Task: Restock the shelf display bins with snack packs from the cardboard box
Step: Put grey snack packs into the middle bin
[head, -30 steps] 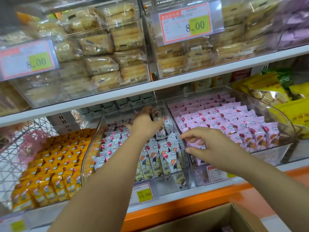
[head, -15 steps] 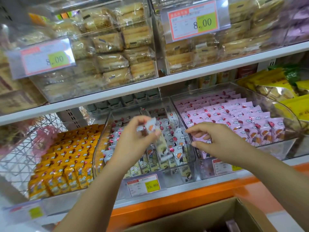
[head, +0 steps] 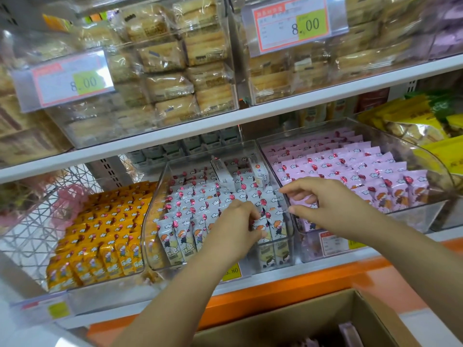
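Your left hand [head: 235,229] is down in the middle clear bin [head: 152,246], fingers curled round one of the white snack packs [head: 198,204] in its front right rows. Your right hand [head: 325,204] hovers over the wall shared with the right bin [head: 413,216] of pink packs [head: 350,166], fingers loosely curled, thumb and forefinger apart, nothing visibly held. Two loose packs [head: 223,174] stand tilted at the back of the white rows. Orange packs [head: 100,234] fill the lower left. The upper shelf [head: 250,116] overhangs the bins. The cardboard box [head: 288,321] sits open at bottom centre-right.
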Action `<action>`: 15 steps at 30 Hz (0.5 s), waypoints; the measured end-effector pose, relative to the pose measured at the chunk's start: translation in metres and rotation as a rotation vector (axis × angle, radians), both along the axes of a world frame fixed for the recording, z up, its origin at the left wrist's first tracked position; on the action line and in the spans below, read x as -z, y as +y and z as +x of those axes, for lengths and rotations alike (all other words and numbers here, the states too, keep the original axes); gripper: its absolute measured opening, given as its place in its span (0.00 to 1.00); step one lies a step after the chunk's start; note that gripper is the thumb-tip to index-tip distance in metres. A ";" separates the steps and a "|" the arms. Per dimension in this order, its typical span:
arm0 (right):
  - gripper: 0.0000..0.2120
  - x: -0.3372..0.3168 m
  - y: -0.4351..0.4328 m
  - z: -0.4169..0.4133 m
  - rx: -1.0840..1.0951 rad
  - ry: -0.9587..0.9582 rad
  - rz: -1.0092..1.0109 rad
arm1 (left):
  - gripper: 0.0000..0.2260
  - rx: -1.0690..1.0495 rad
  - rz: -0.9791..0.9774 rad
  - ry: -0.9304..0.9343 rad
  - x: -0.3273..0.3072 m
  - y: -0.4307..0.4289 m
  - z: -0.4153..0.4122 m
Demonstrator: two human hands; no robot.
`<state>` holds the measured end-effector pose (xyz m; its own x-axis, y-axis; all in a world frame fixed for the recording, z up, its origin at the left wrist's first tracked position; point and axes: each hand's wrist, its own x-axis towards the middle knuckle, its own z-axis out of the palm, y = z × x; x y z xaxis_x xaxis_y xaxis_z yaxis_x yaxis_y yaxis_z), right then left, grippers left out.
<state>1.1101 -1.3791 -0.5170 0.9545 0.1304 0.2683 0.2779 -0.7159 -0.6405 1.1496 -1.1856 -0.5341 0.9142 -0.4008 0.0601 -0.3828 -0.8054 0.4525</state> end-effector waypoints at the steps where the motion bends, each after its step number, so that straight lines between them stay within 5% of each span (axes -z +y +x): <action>1: 0.15 0.000 0.000 0.000 0.000 0.002 0.003 | 0.11 0.011 0.014 0.002 0.000 0.002 0.001; 6: 0.16 0.001 0.000 0.000 0.001 0.011 0.015 | 0.12 -0.048 -0.297 0.252 -0.020 0.017 0.010; 9: 0.15 0.001 -0.001 0.000 -0.006 0.016 0.019 | 0.11 -0.214 -0.434 0.146 -0.029 0.023 0.033; 12: 0.15 0.000 -0.001 0.001 -0.009 0.028 0.029 | 0.16 -0.396 -0.231 -0.158 -0.036 0.023 0.061; 15: 0.16 0.000 -0.002 0.001 -0.014 0.035 0.026 | 0.25 -0.493 0.069 -0.142 -0.037 0.013 0.078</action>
<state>1.1115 -1.3812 -0.5167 0.9613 0.1372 0.2387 0.2652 -0.6949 -0.6684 1.2280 -1.1726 -0.4973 0.9803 0.0682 0.1854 -0.0038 -0.9318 0.3629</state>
